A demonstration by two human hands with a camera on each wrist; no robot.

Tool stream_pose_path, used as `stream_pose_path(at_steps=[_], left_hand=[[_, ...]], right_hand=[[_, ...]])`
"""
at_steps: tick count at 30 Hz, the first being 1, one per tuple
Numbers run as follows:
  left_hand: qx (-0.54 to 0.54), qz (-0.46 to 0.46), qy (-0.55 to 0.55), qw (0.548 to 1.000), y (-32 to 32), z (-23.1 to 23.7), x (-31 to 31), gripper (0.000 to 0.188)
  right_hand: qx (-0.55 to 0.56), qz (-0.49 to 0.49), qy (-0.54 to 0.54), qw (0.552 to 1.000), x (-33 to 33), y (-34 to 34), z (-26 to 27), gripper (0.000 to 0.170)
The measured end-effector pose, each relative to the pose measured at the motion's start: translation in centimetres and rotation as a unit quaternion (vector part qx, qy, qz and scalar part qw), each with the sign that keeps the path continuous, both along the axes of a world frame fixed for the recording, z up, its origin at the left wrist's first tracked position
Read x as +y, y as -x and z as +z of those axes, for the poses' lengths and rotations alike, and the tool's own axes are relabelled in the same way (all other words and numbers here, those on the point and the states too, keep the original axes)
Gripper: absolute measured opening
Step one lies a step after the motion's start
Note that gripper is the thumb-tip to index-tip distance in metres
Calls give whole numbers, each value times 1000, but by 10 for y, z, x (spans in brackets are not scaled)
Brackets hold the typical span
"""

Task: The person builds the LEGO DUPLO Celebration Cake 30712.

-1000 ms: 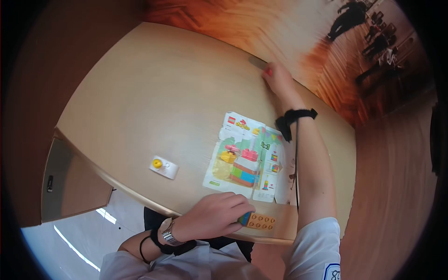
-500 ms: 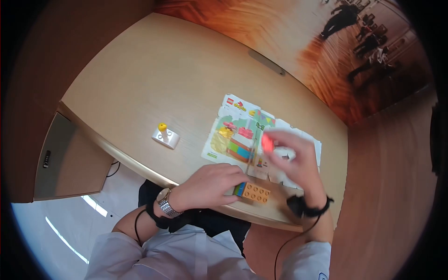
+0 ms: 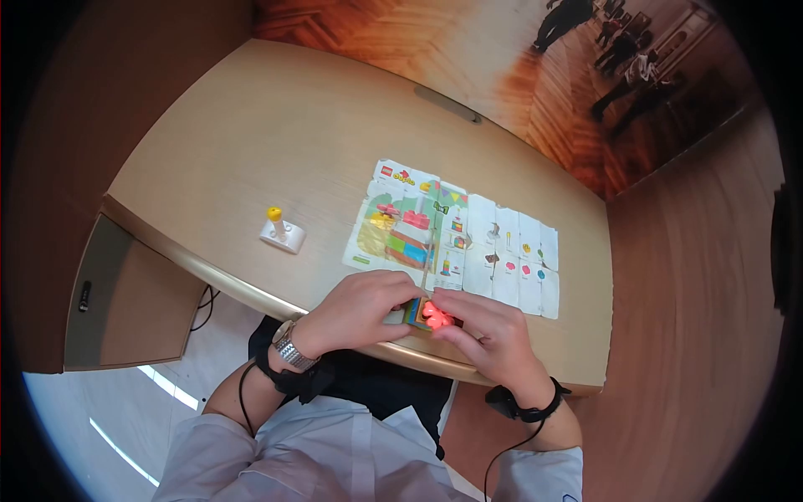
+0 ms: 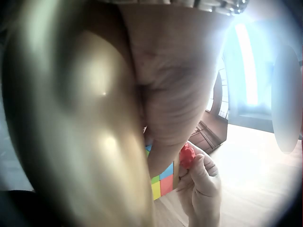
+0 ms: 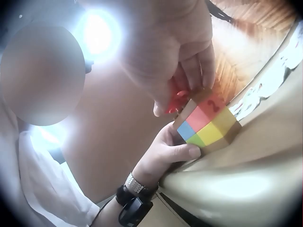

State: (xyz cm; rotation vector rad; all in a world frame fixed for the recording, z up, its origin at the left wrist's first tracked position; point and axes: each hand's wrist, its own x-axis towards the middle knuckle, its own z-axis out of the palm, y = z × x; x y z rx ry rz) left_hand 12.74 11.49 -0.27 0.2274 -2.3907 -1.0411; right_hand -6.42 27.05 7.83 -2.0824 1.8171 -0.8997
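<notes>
My left hand [image 3: 364,309] grips a stack of toy bricks [image 5: 208,120] near the table's front edge, its thumb along one side. The stack has red, yellow, blue and green faces, a "2" on the red one, and tan bricks at its ends. Between thumb and fingers my right hand [image 3: 493,339] pinches a red flower-shaped brick [image 3: 436,315]. In the right wrist view this flower brick lies right at the stack's tan end. The left wrist view also has the flower brick [image 4: 187,156] beside the tan end, with the right thumb on it.
An unfolded picture leaflet [image 3: 493,251] lies on the table [image 3: 251,142] just beyond the hands. To the left stands a white brick [image 3: 288,238] with a yellow-topped post [image 3: 274,215]. A slotted cover [image 3: 447,105] sits along the far edge, by a picture wall.
My right hand has come from the table's far edge, over the leaflet, to the stack with the red flower brick in its fingers. My left hand keeps its grip on the stack.
</notes>
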Motion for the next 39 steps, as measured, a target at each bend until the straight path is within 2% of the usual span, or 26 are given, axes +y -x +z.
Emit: stream_pose_path(at_steps=[13,19,21,23,26,27,28,29,31,32,33,34,35,37,38,39], left_hand=[[-12,4,-8,1000,0,0,0,42],[-3,1,5,1000,0,1,0,41],[-25,-1,-14,1000,-1,4,1,41],[-26,4,-8,1000,-2,4,2,42],[-28,7,-5,1000,-1,7,2,43],[-33,8,-7,999,-2,7,3,43],[-32,4,-11,999,-1,6,3,43],[-23,9,-7,1000,-1,4,3,43],[-14,9,-4,1000,0,3,3,43],[-11,10,-5,1000,0,3,3,43],[-9,11,-5,1000,-1,4,3,42],[-10,7,-5,1000,-2,7,3,42],[-38,5,-13,999,-3,11,3,43],[-63,-2,-14,998,-2,14,3,44],[-58,2,-16,998,-2,13,3,43],[-53,8,-18,998,-2,12,3,43]], right_hand=[[55,-36,26,998,9,-6,-3,36],[26,-74,17,997,18,-16,2,49],[20,-116,102,988,41,-21,2,50],[-27,-153,121,980,86,-10,-32,33],[-165,-262,-17,951,159,-33,-78,10],[-205,-288,-67,933,182,-46,-98,7],[-309,-374,-111,868,213,-60,-135,5],[-362,-426,-126,820,240,-73,-168,9],[-311,-463,-186,809,310,-88,-243,19],[-312,-467,-186,806,329,-102,-250,19],[-438,-496,-260,703,343,-115,-255,28],[-551,-508,-325,577,353,-124,-259,40],[-553,-511,-323,573,362,-125,-262,40],[-383,-415,-437,701,370,-120,-267,48],[-384,-416,-432,702,368,-121,-268,48],[-419,-445,-352,709,368,-123,-268,48]])
